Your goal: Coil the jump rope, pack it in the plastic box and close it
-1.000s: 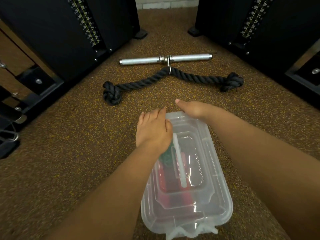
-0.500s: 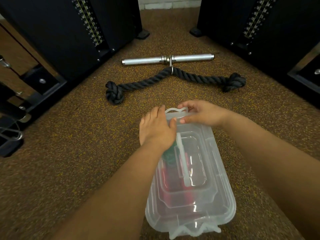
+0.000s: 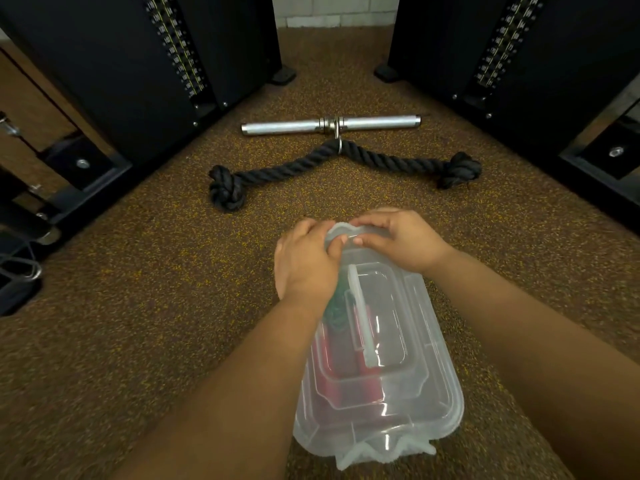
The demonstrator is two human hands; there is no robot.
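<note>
A clear plastic box (image 3: 415, 393) lies on the speckled floor with its lid on. Through the lid I see the jump rope (image 3: 337, 315), red and green, coiled inside. My left hand (image 3: 304, 261) and my right hand (image 3: 398, 240) both sit at the box's far end, fingers curled over the raised latch flap (image 3: 343, 232) there. The thumbs press on the lid's far edge. A second latch flap (image 3: 384, 452) at the near end sticks out from the box.
A thick black rope attachment (image 3: 332, 164) with knotted ends lies beyond the box, clipped to a short steel bar (image 3: 329, 123). Black weight-stack machines (image 3: 138, 64) stand left and right (image 3: 519, 57), leaving a floor corridor between them.
Both hands slid to the far end of the lid. The far latch flap came up into view and both hands now grip it.
</note>
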